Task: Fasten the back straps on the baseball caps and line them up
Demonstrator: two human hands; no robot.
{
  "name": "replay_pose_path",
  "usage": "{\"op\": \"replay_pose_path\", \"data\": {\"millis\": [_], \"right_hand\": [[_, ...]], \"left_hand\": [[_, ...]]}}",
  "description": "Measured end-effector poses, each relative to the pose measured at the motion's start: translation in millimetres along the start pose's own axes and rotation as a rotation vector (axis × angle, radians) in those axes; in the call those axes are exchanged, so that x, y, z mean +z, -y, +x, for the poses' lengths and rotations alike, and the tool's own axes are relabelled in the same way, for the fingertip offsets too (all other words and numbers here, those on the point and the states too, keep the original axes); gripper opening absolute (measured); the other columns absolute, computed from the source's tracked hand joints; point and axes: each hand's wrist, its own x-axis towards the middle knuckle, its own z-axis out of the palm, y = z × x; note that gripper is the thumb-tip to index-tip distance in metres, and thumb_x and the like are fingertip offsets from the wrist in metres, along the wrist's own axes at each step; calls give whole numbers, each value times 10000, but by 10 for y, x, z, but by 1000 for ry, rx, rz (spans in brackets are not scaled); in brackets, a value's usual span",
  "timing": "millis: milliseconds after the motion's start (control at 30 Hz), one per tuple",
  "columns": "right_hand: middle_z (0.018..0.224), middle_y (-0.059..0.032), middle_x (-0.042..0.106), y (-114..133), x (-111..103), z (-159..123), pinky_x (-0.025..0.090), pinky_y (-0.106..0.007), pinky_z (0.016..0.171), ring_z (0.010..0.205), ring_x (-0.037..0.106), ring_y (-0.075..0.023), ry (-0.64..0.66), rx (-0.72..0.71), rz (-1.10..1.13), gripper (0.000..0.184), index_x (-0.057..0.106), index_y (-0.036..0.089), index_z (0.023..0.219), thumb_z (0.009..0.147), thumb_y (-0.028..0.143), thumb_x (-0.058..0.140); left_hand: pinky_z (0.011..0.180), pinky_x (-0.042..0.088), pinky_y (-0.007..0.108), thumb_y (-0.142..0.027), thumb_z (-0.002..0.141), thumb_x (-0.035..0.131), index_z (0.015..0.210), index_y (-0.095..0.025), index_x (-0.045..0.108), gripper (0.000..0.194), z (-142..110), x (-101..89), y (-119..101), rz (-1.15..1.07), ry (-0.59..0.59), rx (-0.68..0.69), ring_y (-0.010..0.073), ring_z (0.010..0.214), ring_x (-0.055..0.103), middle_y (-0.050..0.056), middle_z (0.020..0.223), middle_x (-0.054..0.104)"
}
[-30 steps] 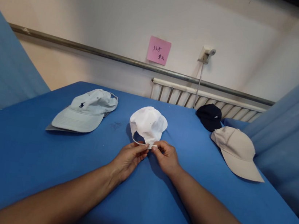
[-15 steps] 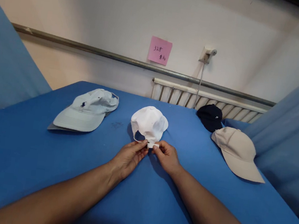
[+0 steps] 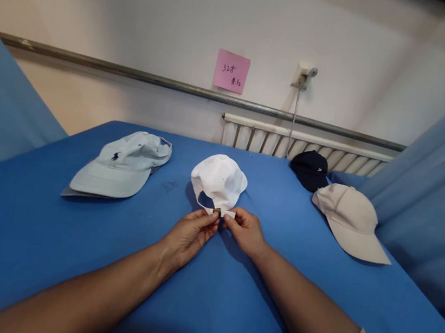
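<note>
A white cap (image 3: pixel 219 180) lies in the middle of the blue table (image 3: pixel 52 242), its back opening turned toward me. My left hand (image 3: pixel 191 234) pinches the cap's thin back strap (image 3: pixel 225 214) from the left, next to a small brass buckle. My right hand (image 3: pixel 244 231) pinches the same strap from the right. The fingertips of both hands nearly meet at the strap. Both forearms reach in from the lower edge of the view.
A pale blue cap (image 3: pixel 122 165) rests to the left, a beige cap (image 3: pixel 352 218) to the right, a navy cap (image 3: pixel 311 169) behind it. Blue curtains hang on both sides. A radiator (image 3: pixel 287 141) and a pink note (image 3: pixel 231 71) are at the wall.
The strap has slid a little between my fingers and a brass buckle now shows at the pinch. The view has shifted slightly; the caps have not moved.
</note>
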Motion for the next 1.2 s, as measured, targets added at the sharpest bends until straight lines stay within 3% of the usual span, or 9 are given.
{"op": "replay_pose_path", "data": {"millis": [200, 467, 667, 1200], "right_hand": [[720, -7, 682, 28, 44, -3, 485, -254, 611, 649, 629, -145, 21, 43, 109, 251, 664, 175, 855, 790, 417, 654], [637, -6, 650, 165, 102, 4, 484, -249, 523, 544, 602, -127, -40, 119, 296, 354, 640, 171, 773, 715, 514, 707], [618, 16, 644, 181, 97, -8, 480, -231, 501, 498, 568, -101, -10, 92, 288, 338, 654, 174, 765, 733, 507, 706], [644, -9, 647, 165, 104, 2, 479, -248, 526, 549, 598, -122, -13, 144, 324, 368, 652, 161, 784, 732, 523, 696]], "left_hand": [[606, 548, 152, 26, 791, 663, 767, -101, 674, 129, -8, 21, -6, 0, -12, 12, 80, 624, 638, 39, 731, 675], [622, 559, 179, -19, 821, 652, 801, -102, 683, 92, 9, 17, -17, -18, 19, -25, 100, 640, 651, 54, 736, 693], [615, 563, 213, -140, 856, 663, 842, -120, 686, 34, 45, 15, -26, -55, 32, -46, 122, 660, 662, 57, 759, 704], [658, 584, 205, -62, 851, 638, 807, -86, 670, 59, 34, 35, 1, 91, -31, 66, 112, 660, 666, 67, 755, 691]]}}
